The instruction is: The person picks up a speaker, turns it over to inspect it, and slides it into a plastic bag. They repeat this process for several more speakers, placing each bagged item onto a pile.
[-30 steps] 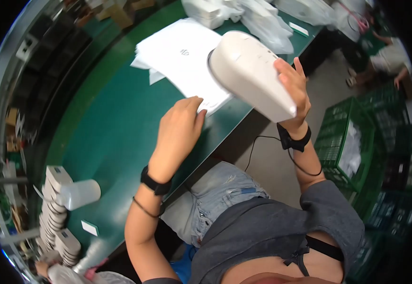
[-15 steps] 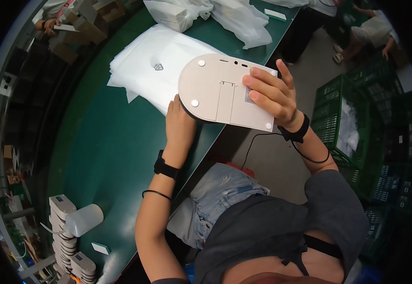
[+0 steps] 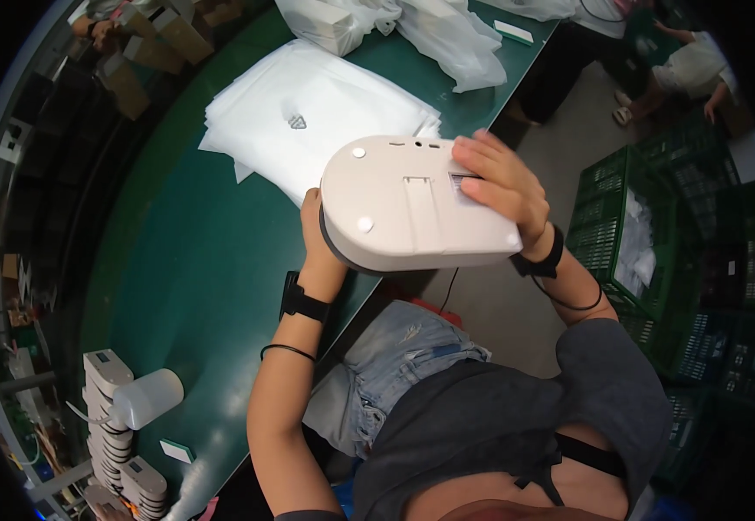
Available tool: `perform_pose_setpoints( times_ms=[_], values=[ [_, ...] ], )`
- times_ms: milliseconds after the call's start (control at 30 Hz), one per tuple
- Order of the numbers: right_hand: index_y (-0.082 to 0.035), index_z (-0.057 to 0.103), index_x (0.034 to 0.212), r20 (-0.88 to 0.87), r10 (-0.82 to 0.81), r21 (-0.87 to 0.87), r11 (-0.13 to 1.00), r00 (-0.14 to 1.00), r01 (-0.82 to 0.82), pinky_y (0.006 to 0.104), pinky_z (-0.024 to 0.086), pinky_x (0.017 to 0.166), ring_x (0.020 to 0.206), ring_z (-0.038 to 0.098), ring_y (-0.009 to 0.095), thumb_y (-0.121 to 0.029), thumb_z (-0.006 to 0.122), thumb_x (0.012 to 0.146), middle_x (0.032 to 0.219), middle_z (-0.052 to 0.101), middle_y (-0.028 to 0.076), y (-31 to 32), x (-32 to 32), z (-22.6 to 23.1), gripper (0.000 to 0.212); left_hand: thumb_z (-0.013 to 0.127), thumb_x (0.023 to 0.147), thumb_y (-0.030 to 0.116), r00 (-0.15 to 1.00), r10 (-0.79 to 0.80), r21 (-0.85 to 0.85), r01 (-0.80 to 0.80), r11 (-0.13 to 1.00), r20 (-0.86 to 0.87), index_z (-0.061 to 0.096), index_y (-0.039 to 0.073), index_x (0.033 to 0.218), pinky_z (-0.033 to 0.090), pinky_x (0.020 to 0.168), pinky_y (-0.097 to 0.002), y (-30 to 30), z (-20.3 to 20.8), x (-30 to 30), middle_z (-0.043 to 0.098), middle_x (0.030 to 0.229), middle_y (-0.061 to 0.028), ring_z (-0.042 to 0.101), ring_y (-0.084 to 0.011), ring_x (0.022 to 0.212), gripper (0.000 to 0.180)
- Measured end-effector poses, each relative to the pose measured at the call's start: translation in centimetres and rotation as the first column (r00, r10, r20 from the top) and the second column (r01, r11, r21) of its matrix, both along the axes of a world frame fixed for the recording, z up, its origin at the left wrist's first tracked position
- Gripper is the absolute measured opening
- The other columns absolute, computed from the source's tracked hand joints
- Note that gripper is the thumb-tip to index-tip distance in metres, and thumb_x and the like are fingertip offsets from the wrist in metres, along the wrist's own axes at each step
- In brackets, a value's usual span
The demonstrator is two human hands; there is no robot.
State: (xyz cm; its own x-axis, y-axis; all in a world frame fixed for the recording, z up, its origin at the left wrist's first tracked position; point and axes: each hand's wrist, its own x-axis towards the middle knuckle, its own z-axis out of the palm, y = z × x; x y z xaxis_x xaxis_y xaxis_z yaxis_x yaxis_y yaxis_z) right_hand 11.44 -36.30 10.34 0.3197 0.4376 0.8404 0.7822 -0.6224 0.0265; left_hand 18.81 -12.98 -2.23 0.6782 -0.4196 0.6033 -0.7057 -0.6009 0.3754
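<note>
Device (image 3: 434,230) held underside-up over the tabletop's (image 3: 195,260) near edge, right hand (image 3: 512,195) clasping its squared end; left hand's (image 3: 321,239) grip can't be told; turning it seemingly needs steady support.

Bright, even light falls on the off-white electronic device (image 3: 395,195), its side wall slightly shaded. The stacked white plastic bags (image 3: 334,95) look nearly washed out. Soft glare streaks the lower left of the green surface (image 3: 195,252). Shelving at far left and the green crates (image 3: 599,208) sink into dimness. The right hand's raised fingers (image 3: 486,161) blur slightly. Fisheye distortion bows the metal frame (image 3: 0,122); the corners go black.
</note>
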Motion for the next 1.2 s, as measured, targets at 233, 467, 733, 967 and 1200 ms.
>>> perform_pose_setpoints(
  times_ms=[233,467,733,967,1200],
  values=[
    [0.002,0.043,0.121,-0.794,0.266,0.565,0.652,0.546,0.505,0.0358,0.044,0.092,0.107,0.054,0.022,-0.017,0.069,0.079,0.118,0.053,0.011,0.4,-2.3,-1.6,0.052,0.061,0.077,0.014,0.957,0.219,0.043,-0.215,0.976,-0.191,0.063,-0.001,0.082,0.043,0.056,-0.0309,0.0,5.5,0.6,0.060,0.074,-0.0117,0.054,-0.0265,0.061,0.016],
    [-0.002,0.041,0.126,-0.116,0.914,0.864,-0.100,0.388,0.494,0.0358,0.046,0.092,0.108,0.053,0.021,-0.022,0.059,0.085,0.116,0.052,0.012,0.6,0.0,-3.1,0.048,0.065,0.080,0.017,0.677,-0.077,-0.387,-0.319,0.865,-0.732,0.065,-0.001,0.080,0.039,0.057,-0.0220,2.0,7.0,1.4,0.061,0.070,-0.0010,0.052,-0.0093,0.062,0.018],
    [-0.001,0.043,0.124,0.861,0.508,0.283,-0.475,-0.003,0.833,0.0379,0.050,0.090,0.113,0.048,0.023,-0.022,0.060,0.083,0.122,0.043,0.011,2.5,0.9,-4.7,0.048,0.066,0.080,0.015,0.712,-0.134,-0.462,-0.290,0.838,-0.689,0.064,-0.003,0.080,0.038,0.057,-0.0193,1.7,8.4,0.3,0.059,0.066,-0.0012,0.049,-0.0059,0.061,0.018],
    [0.000,0.047,0.119,0.916,0.400,0.214,-0.463,-0.012,0.860,0.0373,0.051,0.087,0.109,0.051,0.024,-0.023,0.063,0.080,0.121,0.043,0.010,3.0,0.3,-5.3,0.048,0.064,0.080,0.014,0.824,-0.149,-0.560,-0.227,0.797,-0.546,0.063,-0.003,0.080,0.042,0.060,-0.0225,0.6,9.7,-1.6,0.059,0.070,-0.0050,0.053,-0.0104,0.063,0.017],
    [-0.005,0.035,0.132,-0.172,0.934,0.918,0.036,0.314,0.395,0.0554,0.036,0.096,0.118,0.044,0.033,-0.027,0.046,0.092,0.131,0.043,0.016,1.1,-1.0,-4.3,0.047,0.075,0.072,0.022,0.878,-0.140,-0.440,-0.088,0.894,-0.459,0.033,0.005,0.132,0.042,0.089,-0.0358,0.1,9.1,-3.3,0.043,0.128,-0.0146,0.048,-0.0244,0.110,0.075]
  ],
)
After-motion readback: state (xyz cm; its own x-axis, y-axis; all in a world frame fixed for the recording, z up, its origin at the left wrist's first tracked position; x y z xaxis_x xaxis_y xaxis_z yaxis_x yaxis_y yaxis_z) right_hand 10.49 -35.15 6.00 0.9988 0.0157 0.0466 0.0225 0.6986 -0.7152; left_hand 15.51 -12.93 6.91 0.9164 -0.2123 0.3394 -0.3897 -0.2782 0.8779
